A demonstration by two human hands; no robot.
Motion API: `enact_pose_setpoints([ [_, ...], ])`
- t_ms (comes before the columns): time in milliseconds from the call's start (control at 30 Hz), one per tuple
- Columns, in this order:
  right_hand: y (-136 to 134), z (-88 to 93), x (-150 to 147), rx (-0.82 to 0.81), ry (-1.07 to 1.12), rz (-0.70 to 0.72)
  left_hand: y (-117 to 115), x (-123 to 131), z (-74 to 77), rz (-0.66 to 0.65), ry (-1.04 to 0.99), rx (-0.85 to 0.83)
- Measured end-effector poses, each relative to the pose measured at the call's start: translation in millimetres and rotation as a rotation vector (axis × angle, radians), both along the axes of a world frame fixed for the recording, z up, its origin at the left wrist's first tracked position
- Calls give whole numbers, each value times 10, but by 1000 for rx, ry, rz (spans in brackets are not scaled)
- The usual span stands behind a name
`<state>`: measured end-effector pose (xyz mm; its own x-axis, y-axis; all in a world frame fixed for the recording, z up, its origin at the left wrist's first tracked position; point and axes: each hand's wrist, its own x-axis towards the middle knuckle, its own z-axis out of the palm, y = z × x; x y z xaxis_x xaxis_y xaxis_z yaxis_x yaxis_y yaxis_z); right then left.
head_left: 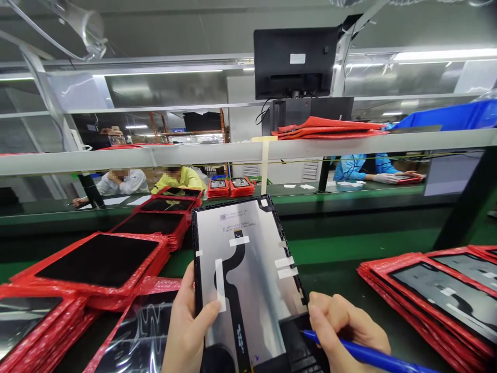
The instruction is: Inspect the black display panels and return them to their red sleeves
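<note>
A tablet screen panel with a silver back, black frame, black ribbon cable and white tape strips is held up, tilted toward me. My left hand grips its left edge, thumb lying over the back face. In my right hand is a blue pen, pinched between thumb and fingers. The pen's tip points at the black lower right part of the panel; whether it touches cannot be made out. A small blue mark shows near the panel's bottom.
Red bubble-wrap sleeves with screens are stacked at left and right. Across the green bench, a shelf rail runs below a monitor. Co-workers in white, yellow and blue sleeves sit beyond. A blue bin stands upper right.
</note>
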<state>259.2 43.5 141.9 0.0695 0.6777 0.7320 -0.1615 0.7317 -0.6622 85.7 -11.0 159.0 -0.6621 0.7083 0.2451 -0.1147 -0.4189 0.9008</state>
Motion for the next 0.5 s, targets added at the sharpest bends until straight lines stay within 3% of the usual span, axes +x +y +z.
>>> enact_pose_setpoints([
  [200, 13, 4, -31, 130, -18, -39, -57, 69, 24, 36, 52, -83],
  [500, 16, 10, 11, 268, -325, -73, -62, -38, -20, -73, -24, -151],
])
